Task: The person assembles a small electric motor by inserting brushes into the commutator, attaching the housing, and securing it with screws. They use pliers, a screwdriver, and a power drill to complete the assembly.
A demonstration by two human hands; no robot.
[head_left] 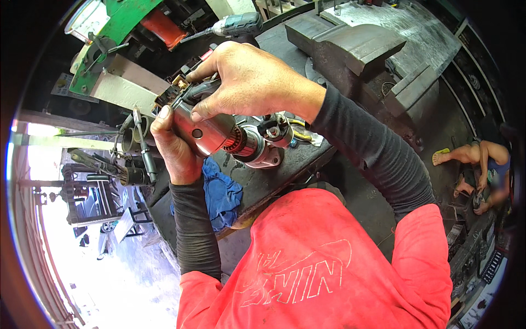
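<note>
A starter motor is in my hands above the workbench (pixel 255 181). Its bare metal cylindrical housing (pixel 189 129) is partly off the armature (pixel 239 143), whose copper windings show in the gap. Beyond them sits the front end casting (pixel 268 157), with a small cylinder beside it. My left hand (pixel 178 148) is closed round the housing from below, thumb up along its rear end. From above, my right hand (pixel 246 79) grips the housing, its thumb on the metal and its fingers by a black lead (pixel 201 91) at the rear end. Some fingertips are hidden.
A crumpled blue cloth (pixel 220 192) lies at the bench's near edge. A big bench vise (pixel 356 49) stands at the right, and a cordless power tool (pixel 238 24) lies at the back. Further right, another person (pixel 479 164) sits low, hands on something.
</note>
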